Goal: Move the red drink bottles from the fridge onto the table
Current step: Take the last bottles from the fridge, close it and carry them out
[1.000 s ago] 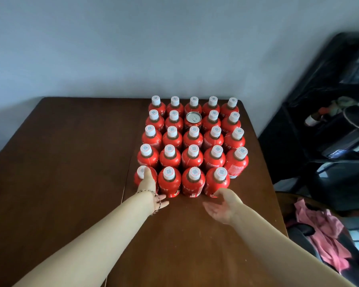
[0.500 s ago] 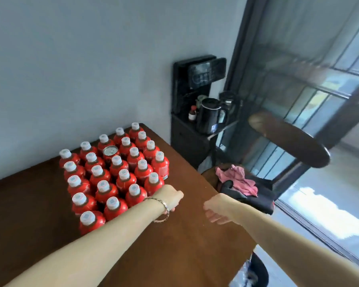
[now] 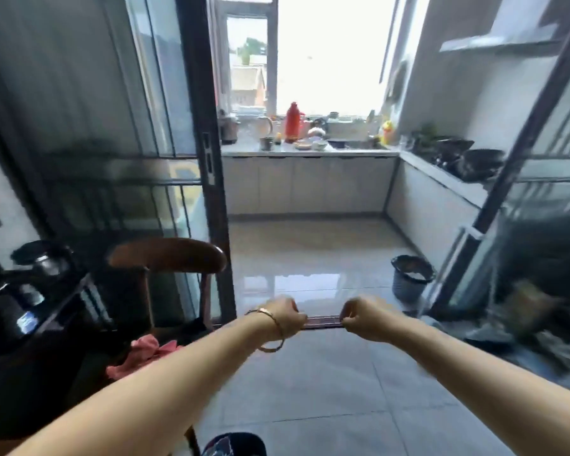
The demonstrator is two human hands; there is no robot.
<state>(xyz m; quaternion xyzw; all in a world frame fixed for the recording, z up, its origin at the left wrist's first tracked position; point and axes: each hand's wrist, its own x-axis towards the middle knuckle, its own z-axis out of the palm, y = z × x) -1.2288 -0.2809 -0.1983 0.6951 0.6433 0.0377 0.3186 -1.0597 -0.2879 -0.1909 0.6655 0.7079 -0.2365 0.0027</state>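
Since the left hand (image 3: 285, 315) and right hand (image 3: 364, 319) are curled and empty, the person is likely heading for the unseen fridge to grab 1 bottle.

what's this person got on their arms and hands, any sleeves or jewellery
No sleeves show on either arm. A thin, loose, gold-toned bangle circles the wrist of the left hand. The right hand and its wrist show no watch, band or glove. Rings cannot be made out.
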